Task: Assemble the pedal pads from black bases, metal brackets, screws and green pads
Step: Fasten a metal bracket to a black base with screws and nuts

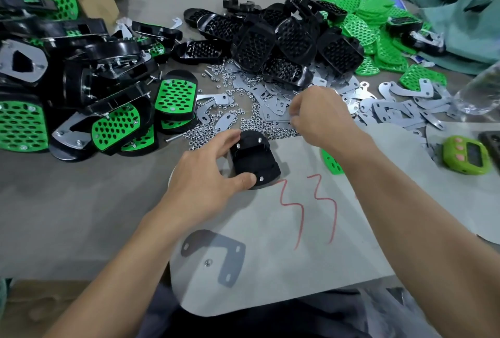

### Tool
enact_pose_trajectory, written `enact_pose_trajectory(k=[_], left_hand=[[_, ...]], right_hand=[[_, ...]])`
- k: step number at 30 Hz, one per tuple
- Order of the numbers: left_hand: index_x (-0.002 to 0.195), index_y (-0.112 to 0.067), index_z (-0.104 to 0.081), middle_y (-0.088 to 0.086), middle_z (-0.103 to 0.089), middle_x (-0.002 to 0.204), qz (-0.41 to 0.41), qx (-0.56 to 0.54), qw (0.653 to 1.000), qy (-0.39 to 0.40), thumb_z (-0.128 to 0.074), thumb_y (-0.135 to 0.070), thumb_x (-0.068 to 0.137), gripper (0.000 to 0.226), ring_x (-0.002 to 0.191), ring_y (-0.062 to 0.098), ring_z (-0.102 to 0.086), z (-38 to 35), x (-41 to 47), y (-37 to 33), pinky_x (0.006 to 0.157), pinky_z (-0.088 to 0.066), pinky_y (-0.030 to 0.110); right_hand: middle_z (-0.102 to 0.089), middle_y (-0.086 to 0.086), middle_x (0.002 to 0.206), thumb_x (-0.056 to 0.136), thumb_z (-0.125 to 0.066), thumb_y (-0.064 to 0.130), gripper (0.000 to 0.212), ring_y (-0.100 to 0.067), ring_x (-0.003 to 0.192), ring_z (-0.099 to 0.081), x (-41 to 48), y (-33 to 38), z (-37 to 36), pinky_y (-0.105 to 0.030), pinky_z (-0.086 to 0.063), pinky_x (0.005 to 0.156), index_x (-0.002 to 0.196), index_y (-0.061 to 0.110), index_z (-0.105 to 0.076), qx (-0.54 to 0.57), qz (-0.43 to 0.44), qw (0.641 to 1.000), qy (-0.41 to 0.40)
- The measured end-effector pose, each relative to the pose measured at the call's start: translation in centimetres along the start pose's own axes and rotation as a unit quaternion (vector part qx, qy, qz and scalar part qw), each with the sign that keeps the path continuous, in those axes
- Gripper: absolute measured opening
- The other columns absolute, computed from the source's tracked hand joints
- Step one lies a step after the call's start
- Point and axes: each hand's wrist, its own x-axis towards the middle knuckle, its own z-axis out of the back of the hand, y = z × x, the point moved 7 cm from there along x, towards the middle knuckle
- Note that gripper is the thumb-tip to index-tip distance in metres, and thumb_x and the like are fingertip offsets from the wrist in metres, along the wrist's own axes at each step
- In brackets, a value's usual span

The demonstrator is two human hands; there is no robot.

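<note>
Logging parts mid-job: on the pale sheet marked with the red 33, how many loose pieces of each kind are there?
black base: 1, held by the left hand
metal bracket: 1
nut: 1, inside the bracket's U
green pad: 1, partly hidden
Total: 4

Left hand (213,172) grips the black plastic pedal base (257,159) between thumb and fingers. Right hand (322,118) reaches just beyond that base, fingertips curled downward.
</note>
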Motion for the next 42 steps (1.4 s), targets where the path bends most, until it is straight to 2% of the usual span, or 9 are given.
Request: enact_pose_trajectory(k=[7, 11, 14, 19, 25, 30, 35, 38, 42], left_hand=[[0.137, -0.052, -0.045, -0.035, -0.055, 0.138, -0.003, 0.003, 1.000, 0.001, -0.090, -0.042, 0.070, 0.082, 0.101, -0.042, -0.033, -0.1, 0.0, -0.1, 0.090, -0.033, 0.006], [0.138, -0.051, -0.045, -0.036, -0.055, 0.137, 0.000, 0.000, 1.000, -0.002, -0.090, -0.042, 0.069, 0.083, 0.103, -0.042, -0.033, -0.2, 0.1, 0.0, 0.089, -0.030, 0.004], [0.138, -0.052, -0.045, -0.042, -0.054, 0.129, 0.009, 0.003, 1.000, -0.002, -0.089, -0.045, 0.070, 0.082, 0.102, -0.043, -0.033, 0.0, 0.0, 0.0, 0.095, -0.040, 0.019], [0.138, -0.051, -0.045, -0.039, -0.055, 0.134, 0.019, 0.021, 1.000, -0.001, -0.089, -0.045, 0.071, 0.081, 0.116, -0.024, -0.044, 0.4, 0.0, -0.5, 0.096, -0.041, 0.024], [0.139, -0.048, -0.045, -0.024, -0.059, 0.139, -0.009, 0.114, 0.993, 0.021, -0.074, -0.061, 0.068, 0.078, 0.131, 0.008, -0.054, 0.9, 0.1, -2.7, 0.107, -0.042, 0.037], [0.123, -0.045, -0.065, -0.014, -0.066, 0.129, -0.010, 0.109, 0.994, -0.028, -0.066, -0.063, 0.077, 0.050, 0.120, 0.018, -0.058, 1.0, 2.2, -5.1, 0.097, -0.042, 0.035], [0.119, -0.042, -0.068, -0.013, -0.062, 0.137, -0.048, 0.086, 0.995, 0.006, -0.067, -0.053, 0.088, 0.033, 0.128, 0.018, -0.055, -2.7, 5.1, -8.8, 0.107, -0.039, 0.039], [0.118, -0.042, -0.070, -0.012, -0.064, 0.135, -0.062, 0.082, 0.994, 0.027, -0.071, -0.048, 0.087, 0.031, 0.117, 0.019, -0.062, -5.0, 6.2, -11.0, 0.104, -0.041, 0.035], [0.123, -0.039, -0.069, -0.012, -0.068, 0.130, -0.061, 0.064, 0.996, 0.030, -0.073, -0.040, 0.085, 0.038, 0.116, 0.015, -0.065, -6.2, 7.1, -11.9, 0.101, -0.046, 0.031]], right_hand=[[-0.071, -0.005, 0.097, 0.090, -0.064, 0.015, 0.014, -0.029, 0.096, -0.061, -1.6, 0.7, 0.2, -0.033, -0.036, 0.086, 0.088, 0.020, -0.077, -0.033, 0.088, 0.993, -0.070], [-0.071, 0.002, 0.067, 0.089, -0.060, 0.019, 0.019, -0.013, 0.061, -0.064, -2.5, -1.5, 0.6, -0.025, -0.048, 0.059, 0.079, 0.021, -0.076, 0.256, -0.021, 0.962, -0.090], [-0.071, 0.004, 0.062, 0.086, -0.060, 0.020, 0.021, -0.006, 0.045, -0.050, -2.0, -2.7, 0.5, -0.020, -0.041, 0.048, 0.072, 0.025, -0.074, 0.329, -0.072, 0.937, -0.089], [-0.076, 0.002, 0.097, 0.089, -0.061, 0.017, 0.028, -0.018, 0.086, -0.069, -1.0, -4.4, 0.2, -0.031, -0.056, 0.086, 0.110, 0.027, -0.076, 0.236, -0.105, 0.964, -0.065], [-0.047, -0.017, 0.146, 0.084, -0.055, 0.000, 0.065, -0.036, 0.135, -0.043, -0.8, -9.4, 1.6, -0.044, -0.039, 0.112, 0.147, 0.014, -0.048, 0.125, -0.157, 0.975, -0.095], [-0.056, -0.022, 0.136, 0.090, -0.050, 0.010, 0.044, -0.040, 0.126, -0.049, -1.1, -15.4, 1.8, -0.040, -0.043, 0.099, 0.134, 0.006, -0.052, 0.059, -0.258, 0.964, -0.005], [-0.069, -0.009, 0.110, 0.095, -0.054, 0.015, 0.024, -0.030, 0.103, -0.062, -1.1, -13.8, 1.2, -0.029, -0.042, 0.078, 0.116, 0.015, -0.065, 0.099, -0.179, 0.978, -0.034], [-0.073, -0.001, 0.115, 0.089, -0.065, 0.016, 0.046, -0.020, 0.106, -0.066, -1.0, -11.7, 1.1, -0.020, -0.044, 0.086, 0.135, 0.021, -0.063, 0.151, -0.124, 0.980, -0.048], [-0.074, -0.005, 0.118, 0.091, -0.059, 0.007, 0.047, -0.025, 0.109, -0.067, -1.2, -7.9, 1.1, -0.031, -0.050, 0.100, 0.135, 0.023, -0.063, 0.136, -0.019, 0.989, -0.063]])
